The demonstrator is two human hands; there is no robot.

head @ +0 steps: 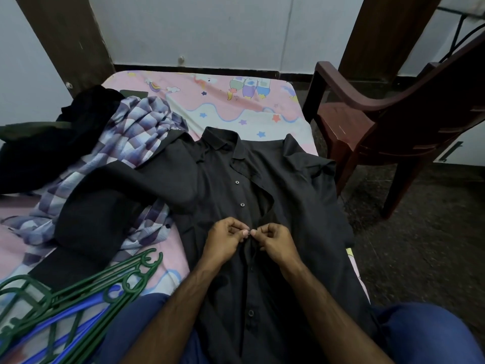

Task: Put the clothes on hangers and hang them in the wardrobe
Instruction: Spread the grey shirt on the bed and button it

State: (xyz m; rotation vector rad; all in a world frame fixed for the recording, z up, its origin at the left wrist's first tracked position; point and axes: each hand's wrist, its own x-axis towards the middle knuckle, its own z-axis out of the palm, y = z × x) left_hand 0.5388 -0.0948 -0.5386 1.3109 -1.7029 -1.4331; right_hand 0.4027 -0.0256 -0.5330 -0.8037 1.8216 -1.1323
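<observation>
Both hands' grip, left hand (pixel 225 239) and right hand (pixel 275 241), pinches the dark shirt (pixel 288 195) placket.

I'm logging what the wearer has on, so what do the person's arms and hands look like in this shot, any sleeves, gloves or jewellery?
Both forearms are bare up to the frame's bottom edge, with no sleeves in view. The left hand and right hand wear no gloves, and no rings, watch or bracelet show. Blue trousers cover the knees at the bottom of the picture.
</observation>
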